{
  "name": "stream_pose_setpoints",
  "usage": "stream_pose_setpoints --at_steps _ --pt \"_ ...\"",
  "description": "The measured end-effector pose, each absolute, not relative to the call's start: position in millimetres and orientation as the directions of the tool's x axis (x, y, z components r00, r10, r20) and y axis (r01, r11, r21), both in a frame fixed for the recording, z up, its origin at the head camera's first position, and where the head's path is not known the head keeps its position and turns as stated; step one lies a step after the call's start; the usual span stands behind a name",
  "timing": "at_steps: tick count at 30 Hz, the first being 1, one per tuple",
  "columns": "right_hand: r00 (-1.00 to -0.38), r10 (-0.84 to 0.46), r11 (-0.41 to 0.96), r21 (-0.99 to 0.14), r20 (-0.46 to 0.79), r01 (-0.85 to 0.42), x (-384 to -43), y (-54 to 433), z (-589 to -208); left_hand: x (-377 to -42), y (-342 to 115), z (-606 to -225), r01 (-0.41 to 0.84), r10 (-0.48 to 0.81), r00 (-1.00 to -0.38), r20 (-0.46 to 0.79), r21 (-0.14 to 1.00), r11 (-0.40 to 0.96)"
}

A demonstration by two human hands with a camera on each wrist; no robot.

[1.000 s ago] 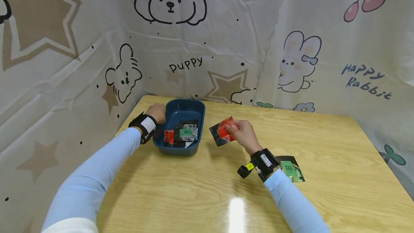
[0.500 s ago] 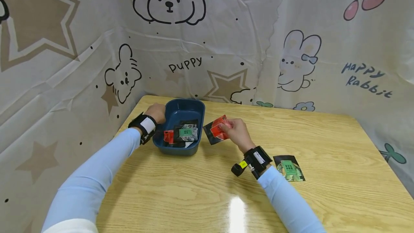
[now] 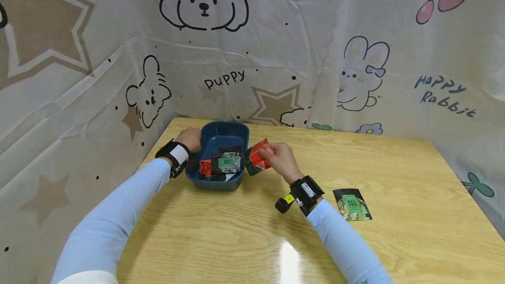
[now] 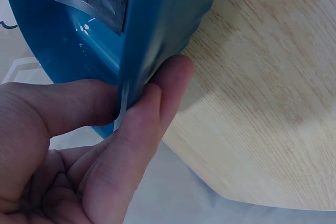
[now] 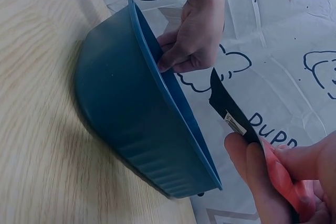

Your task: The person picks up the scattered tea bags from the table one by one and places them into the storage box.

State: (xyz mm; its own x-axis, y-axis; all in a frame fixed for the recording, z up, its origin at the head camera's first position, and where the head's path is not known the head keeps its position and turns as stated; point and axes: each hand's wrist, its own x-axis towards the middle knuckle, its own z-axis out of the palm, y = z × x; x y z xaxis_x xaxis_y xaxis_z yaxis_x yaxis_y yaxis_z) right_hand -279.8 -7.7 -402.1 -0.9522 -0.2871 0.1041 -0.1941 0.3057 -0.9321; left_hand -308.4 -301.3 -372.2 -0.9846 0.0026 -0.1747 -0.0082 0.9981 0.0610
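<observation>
A blue plastic basin stands at the table's back left, holding several packets, among them a black-and-green packet and a red one. My left hand pinches the basin's left rim; in the left wrist view the thumb lies inside the wall and the fingers outside. Between thumb and fingers my right hand holds a red-and-black packet, just off the basin's right side. The right wrist view shows this packet edge-on, above rim level, with a small white label.
Another packet, black with a green label, lies flat on the wooden table to the right of my right forearm. A printed cloth hangs behind the table and along its left side.
My right hand has moved left with the red-and-black packet, from well right of the basin to beside its right rim. The left hand keeps its hold on the basin.
</observation>
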Motion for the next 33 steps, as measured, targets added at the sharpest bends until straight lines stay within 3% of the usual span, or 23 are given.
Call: stream_pose_setpoints --at_steps 15,25,33 --pt "-0.948 -0.309 0.261 -0.952 0.073 -0.159 -283.2 -22.9 -399.9 -304.9 -300.2 -369.3 0.001 0.01 -0.987 -0.158 0.055 0.998" --pt "-0.929 -0.341 0.279 -0.929 0.142 -0.244 -285.5 -31.1 -396.0 -305.1 -299.3 -366.3 -0.046 -0.033 -0.981 -0.193 0.063 0.997" --pt "-0.938 -0.336 0.24 -0.955 0.089 -0.176 -287.1 -34.6 -396.8 -303.6 -297.4 -367.5 -0.012 -0.005 -0.986 -0.167 0.045 0.999"
